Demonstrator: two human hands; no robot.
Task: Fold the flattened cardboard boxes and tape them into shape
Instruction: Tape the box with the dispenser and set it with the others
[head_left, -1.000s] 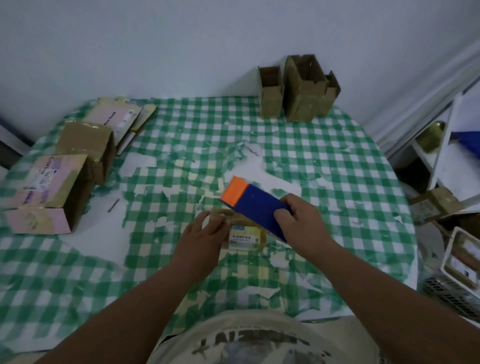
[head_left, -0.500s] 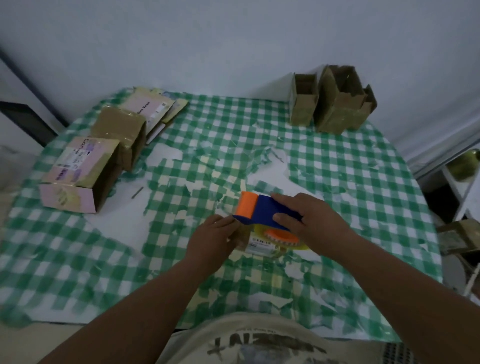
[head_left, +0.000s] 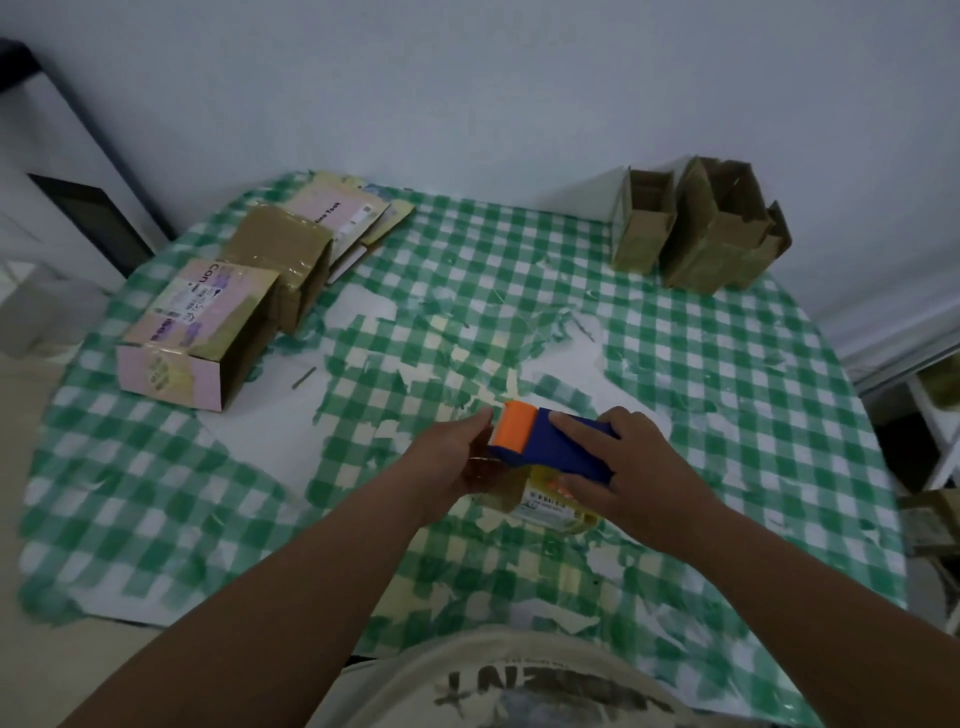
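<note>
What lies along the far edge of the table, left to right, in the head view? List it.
Flattened cardboard boxes → small open brown box → larger open brown box.

The pink-topped box (head_left: 195, 332) at the left bears large letters "Con"; its smaller label print is too blurred to read. The flat pink carton (head_left: 332, 215) at the far left shows "Took". The shirt (head_left: 519, 691) print nearest the camera is illegible.
</note>
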